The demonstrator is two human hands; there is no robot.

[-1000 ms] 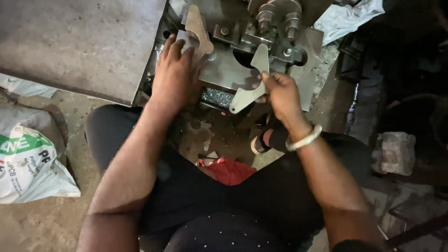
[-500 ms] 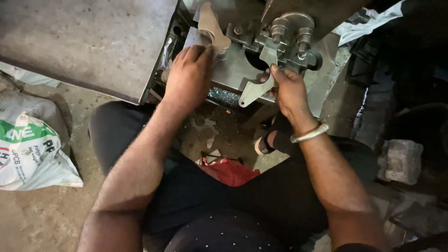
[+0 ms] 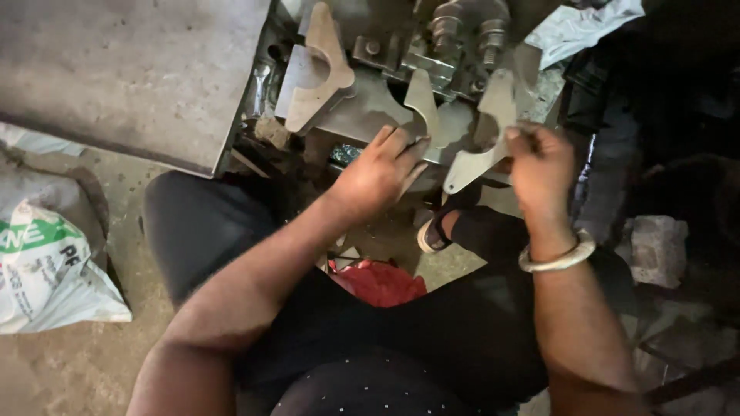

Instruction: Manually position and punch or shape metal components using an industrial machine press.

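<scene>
Head view: right hand (image 3: 539, 166) pinches flat metal cutout (image 3: 478, 146) at frame centre-right; left hand (image 3: 378, 173) rests open on press bed (image 3: 362, 115). White printed sack (image 3: 46, 270) lower left.

Bench: grey steel slab (image 3: 131, 69), pretty scuffed, up top-left of the clamp fixture (image 3: 455, 38).
On the bench edge: notched flat steel plate (image 3: 316, 65), just left of the clamp fixture, tilted.
Floor: bare dusty concrete (image 3: 69, 370), below the slab.
On the floor: white printed sack (image 3: 46, 270) far left, red cloth (image 3: 381, 281) below the clamp fixture, grey stone block (image 3: 655, 246) lower right.
</scene>
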